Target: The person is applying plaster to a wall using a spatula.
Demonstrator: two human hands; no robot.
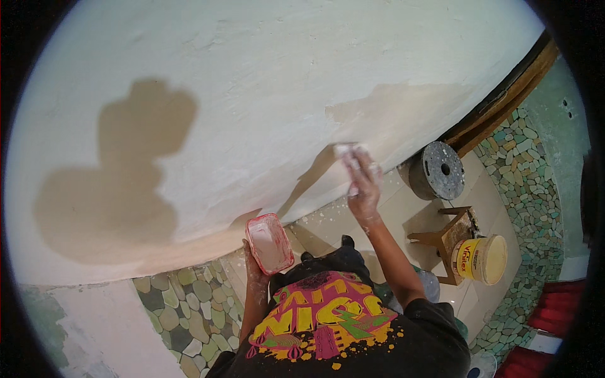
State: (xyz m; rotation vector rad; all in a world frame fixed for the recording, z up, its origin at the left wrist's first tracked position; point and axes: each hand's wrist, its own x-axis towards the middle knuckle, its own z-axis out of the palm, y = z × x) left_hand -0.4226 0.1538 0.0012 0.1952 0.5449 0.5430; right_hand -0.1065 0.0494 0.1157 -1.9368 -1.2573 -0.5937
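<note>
Pressing a small white scraper (345, 152) flat against the wall (265, 75), your right hand (363, 189) has its fingers closed on it | left hand (255, 272) curls around a red-rimmed tub (270, 243) of white filler, low by the wall's bottom edge.

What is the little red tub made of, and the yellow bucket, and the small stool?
The red tub looks like thin plastic, smeared white inside. The yellow bucket also seems plastic: smooth, slightly shiny. The stool looks like bare wood, brown and paint-spattered, though its finish is hard to tell.
</note>
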